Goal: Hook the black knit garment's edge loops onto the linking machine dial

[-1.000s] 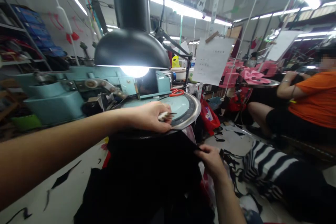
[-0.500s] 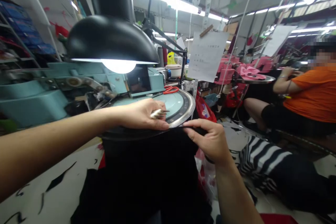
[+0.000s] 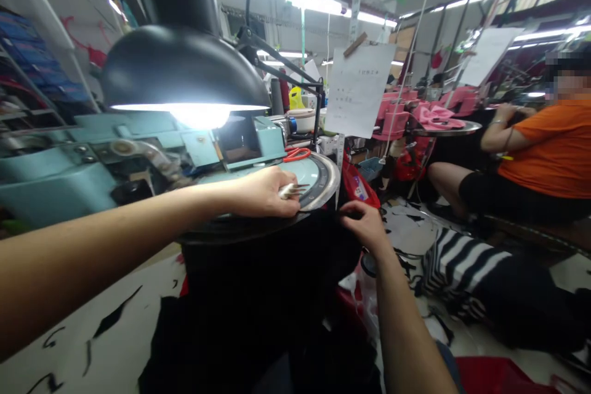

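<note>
My left hand (image 3: 261,192) is closed around a small white-handled tool (image 3: 289,191) with thin metal prongs pointing right. Its thumb side rests at the front rim of a round machine dial (image 3: 326,189). Black knit fabric (image 3: 263,301) hangs from that rim down over my lap. To the right of the dial, my right hand (image 3: 367,228) pinches the fabric's dark upper edge between thumb and index finger. Exactly how the fabric sits on the rim under my left hand is hidden.
A lit black lamp (image 3: 184,68) hangs low over the machine. Red-handled scissors (image 3: 297,154) lie on the dial. A paper sheet (image 3: 357,92) hangs behind. At right, a person in orange (image 3: 549,154) sits beyond a striped garment (image 3: 475,271).
My right hand has moved right and slightly away from the rim, drawing the fabric edge along. My left hand has slid a little right along the dial with the tool.
</note>
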{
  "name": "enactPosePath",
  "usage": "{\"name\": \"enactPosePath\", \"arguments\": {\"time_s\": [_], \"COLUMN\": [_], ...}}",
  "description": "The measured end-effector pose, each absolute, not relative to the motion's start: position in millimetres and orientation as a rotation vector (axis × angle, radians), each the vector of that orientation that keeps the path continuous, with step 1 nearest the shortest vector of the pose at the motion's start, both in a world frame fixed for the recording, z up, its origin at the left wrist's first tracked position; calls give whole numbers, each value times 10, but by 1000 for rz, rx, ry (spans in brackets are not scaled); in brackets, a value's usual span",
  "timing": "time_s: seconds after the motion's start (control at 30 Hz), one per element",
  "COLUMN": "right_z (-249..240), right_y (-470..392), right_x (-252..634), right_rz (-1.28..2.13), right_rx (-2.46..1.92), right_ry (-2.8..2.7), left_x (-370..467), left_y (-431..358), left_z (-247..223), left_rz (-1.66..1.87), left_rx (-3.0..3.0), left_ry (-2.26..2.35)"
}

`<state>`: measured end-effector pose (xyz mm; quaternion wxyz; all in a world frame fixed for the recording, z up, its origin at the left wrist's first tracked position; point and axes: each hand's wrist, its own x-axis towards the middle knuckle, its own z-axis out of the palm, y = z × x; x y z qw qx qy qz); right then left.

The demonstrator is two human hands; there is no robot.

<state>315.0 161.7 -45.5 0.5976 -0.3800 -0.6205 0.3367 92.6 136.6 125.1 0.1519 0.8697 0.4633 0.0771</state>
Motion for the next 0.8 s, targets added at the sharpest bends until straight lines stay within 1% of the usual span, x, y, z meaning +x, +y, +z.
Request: {"name": "enactPosePath", "arguments": {"time_s": [0.1,0.17,0.23,0.33,0.43,0.5,0.6,0.7,0.8], "right_z": [-868,-920,-759,-311,10,62,14,-19,-10], "right_y": [1684,1650,1579,1469,1410,1409,1447,1488,1515], "right_x": [3213,3264,3320,3349,3270,3202,3141,3124,3123], "right_rz": [939,982,999,991,869,836,757,670,656], "right_rx": [-813,-731,-642,-558,-532,-500,-526,-571,-588], "right_ry": [-1480,-1470,-1462,-1626,-1773,-1702,-1593,-1585,-1588], "left_x": [915,904,901,912,916,909,906,942,1005], "left_y": [1365,1364,1368,1385,1409,1420,1420,1409,1414], "left_z": [1277,1286,1282,1257,1238,1242,1266,1278,1263], "left_rz": [191,176,181,207,230,238,229,207,217], "left_rx": [2532,2550,2566,2566,2533,2509,2488,2479,2457], "left_ry": [1207,1149,1126,1160,1191,1142,1120,1201,1306]}}
